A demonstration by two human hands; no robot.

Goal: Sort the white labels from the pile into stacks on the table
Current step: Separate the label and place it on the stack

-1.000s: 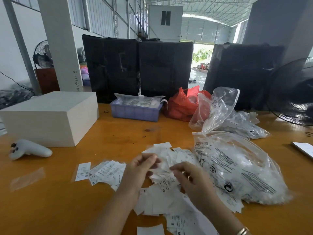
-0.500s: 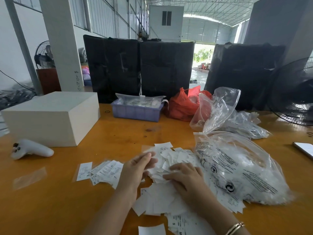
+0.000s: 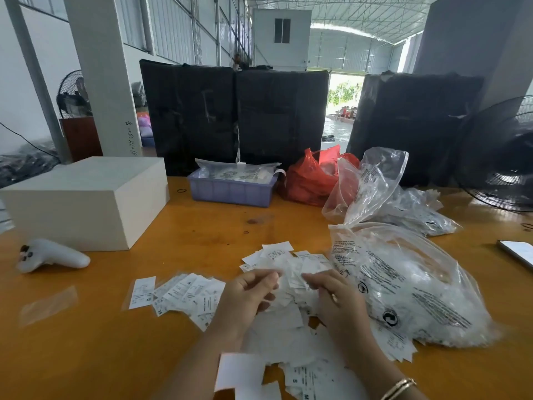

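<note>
Head view: your left hand (image 3: 245, 298) and right hand (image 3: 337, 298), fingers curled, seem to pinch labels over the pile (image 3: 288, 321) near the desk's (image 3: 202, 232) front edge. Labels are light, limp, slippery; pinch edges.

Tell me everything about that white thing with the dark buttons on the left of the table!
The white controller looks like smooth, hard plastic. It has a rounded head with small dark buttons at its left end and a curved handle that tapers to the right. It lies on its side on the orange table, just in front of the big white box but apart from it. Nothing touches it except the table, and both hands are away from it.
</note>
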